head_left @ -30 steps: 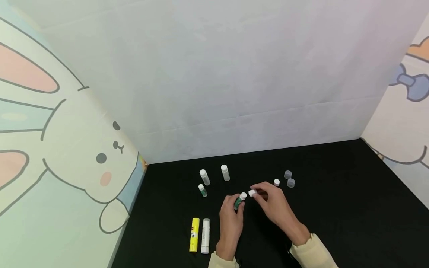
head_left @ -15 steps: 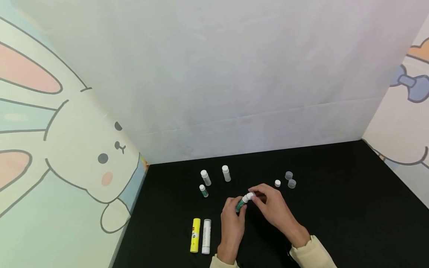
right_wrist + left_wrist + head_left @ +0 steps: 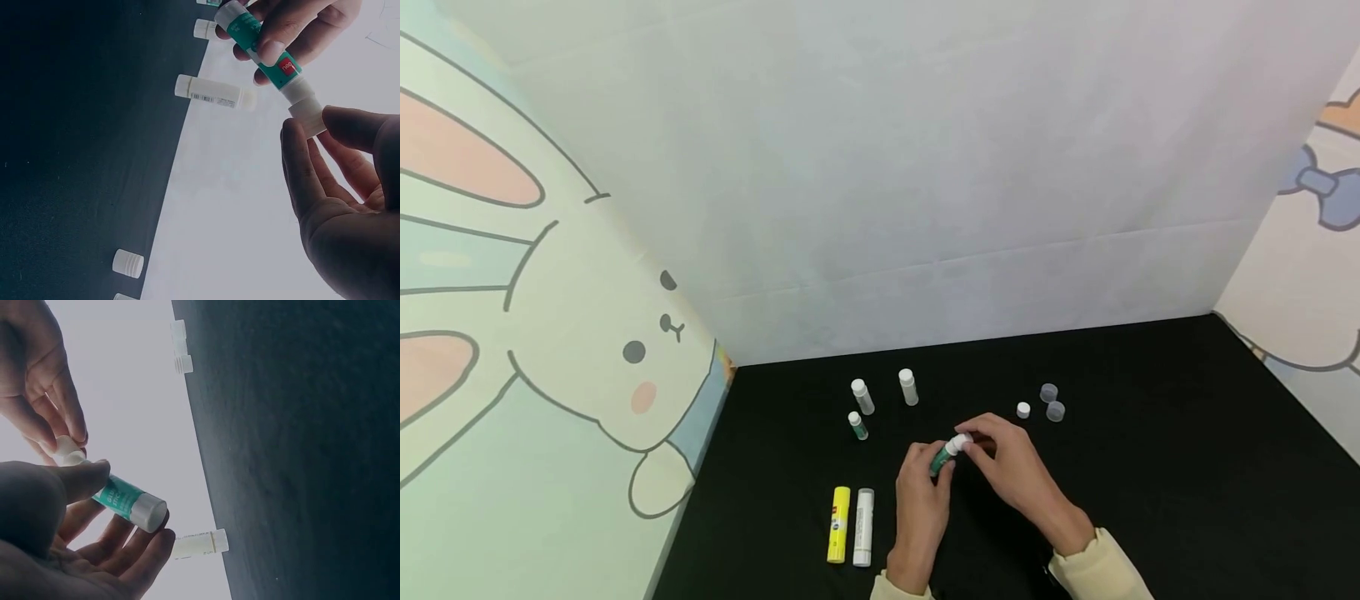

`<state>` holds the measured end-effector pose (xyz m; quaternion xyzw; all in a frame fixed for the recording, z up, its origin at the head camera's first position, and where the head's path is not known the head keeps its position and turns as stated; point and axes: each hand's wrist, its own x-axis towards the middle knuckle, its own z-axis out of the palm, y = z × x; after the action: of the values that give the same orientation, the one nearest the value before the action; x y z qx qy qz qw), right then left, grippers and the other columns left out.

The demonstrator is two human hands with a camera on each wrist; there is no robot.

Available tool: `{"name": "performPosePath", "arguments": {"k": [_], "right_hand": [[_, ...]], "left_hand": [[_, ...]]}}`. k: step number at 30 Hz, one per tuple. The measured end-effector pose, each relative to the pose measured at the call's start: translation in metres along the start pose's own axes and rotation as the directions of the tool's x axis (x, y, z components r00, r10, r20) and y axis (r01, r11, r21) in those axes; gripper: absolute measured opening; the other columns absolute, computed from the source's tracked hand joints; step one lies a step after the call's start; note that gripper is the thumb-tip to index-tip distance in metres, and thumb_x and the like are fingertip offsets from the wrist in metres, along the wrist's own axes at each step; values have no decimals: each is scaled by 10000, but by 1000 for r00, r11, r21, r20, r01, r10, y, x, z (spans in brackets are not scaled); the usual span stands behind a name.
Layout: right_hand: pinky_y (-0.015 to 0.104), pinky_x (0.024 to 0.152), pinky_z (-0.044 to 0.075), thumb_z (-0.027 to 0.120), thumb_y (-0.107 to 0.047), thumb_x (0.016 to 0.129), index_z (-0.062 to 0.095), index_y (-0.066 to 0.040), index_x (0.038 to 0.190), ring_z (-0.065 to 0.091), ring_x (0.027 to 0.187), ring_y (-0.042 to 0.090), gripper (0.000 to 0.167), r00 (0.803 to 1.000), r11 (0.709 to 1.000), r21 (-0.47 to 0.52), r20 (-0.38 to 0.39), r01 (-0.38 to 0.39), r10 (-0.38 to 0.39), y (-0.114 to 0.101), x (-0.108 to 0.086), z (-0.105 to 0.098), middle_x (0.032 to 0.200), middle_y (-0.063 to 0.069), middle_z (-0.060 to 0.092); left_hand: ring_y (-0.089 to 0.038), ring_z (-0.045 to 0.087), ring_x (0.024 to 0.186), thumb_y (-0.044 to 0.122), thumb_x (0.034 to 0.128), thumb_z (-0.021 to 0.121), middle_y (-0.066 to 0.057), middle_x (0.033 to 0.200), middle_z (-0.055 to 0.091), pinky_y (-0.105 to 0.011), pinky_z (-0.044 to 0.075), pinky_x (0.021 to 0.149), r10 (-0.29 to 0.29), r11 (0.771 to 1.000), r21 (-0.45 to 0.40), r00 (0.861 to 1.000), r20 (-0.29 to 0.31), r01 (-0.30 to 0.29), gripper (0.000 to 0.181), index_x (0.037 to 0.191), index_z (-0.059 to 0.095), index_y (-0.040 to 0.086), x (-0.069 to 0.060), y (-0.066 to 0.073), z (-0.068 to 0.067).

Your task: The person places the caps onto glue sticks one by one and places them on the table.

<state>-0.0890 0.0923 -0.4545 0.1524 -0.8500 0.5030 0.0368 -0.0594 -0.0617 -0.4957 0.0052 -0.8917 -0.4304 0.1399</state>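
Observation:
My left hand [image 3: 922, 496] grips a green-and-white glue stick [image 3: 265, 53] by its body, tilted up toward the right. The thumb lies across the label in the left wrist view. My right hand [image 3: 1018, 467] pinches a white cap [image 3: 307, 116] between thumb and fingers. That cap meets the glue stick's white end, and in the right wrist view the two are nearly in line. How far the cap sits over the end cannot be told. A loose white cap [image 3: 1023, 410] and two clear caps [image 3: 1048, 392] lie beyond the right hand.
Two white glue sticks [image 3: 908, 387] and a smaller green one [image 3: 858, 426] stand at the back left of the black table [image 3: 1150, 467]. A yellow glue stick [image 3: 838, 525] and a white tube [image 3: 863, 527] lie left of my left hand. A pale wall [image 3: 970, 167] rises behind.
The white cap in my right hand has come from just beside the glue stick onto its end. My left hand has tilted the stick further toward it.

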Motion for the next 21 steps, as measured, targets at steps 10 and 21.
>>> {"name": "performPosePath", "arguments": {"k": [10, 21], "right_hand": [[290, 849, 607, 737, 66, 950, 776, -104, 1146, 711, 1020, 171, 262, 1000, 1000, -11, 27, 1, -1, 2, 1, -1, 1135, 19, 715], [274, 841, 607, 726, 72, 954, 770, -63, 1152, 719, 1015, 194, 243, 998, 1000, -7, 58, 28, -28, 7, -1, 0, 1140, 30, 715]], "left_hand": [[-126, 646, 911, 69, 923, 820, 36, 1032, 659, -314, 550, 794, 27, 999, 44, 1000, 15, -28, 232, 1145, 793, 129, 1, 2, 2], [-127, 636, 924, 89, 936, 813, 38, 1059, 704, -316, 541, 782, 1, 998, 66, 999, 46, -4, 230, 1157, 795, 149, -3, 3, 2]]}}
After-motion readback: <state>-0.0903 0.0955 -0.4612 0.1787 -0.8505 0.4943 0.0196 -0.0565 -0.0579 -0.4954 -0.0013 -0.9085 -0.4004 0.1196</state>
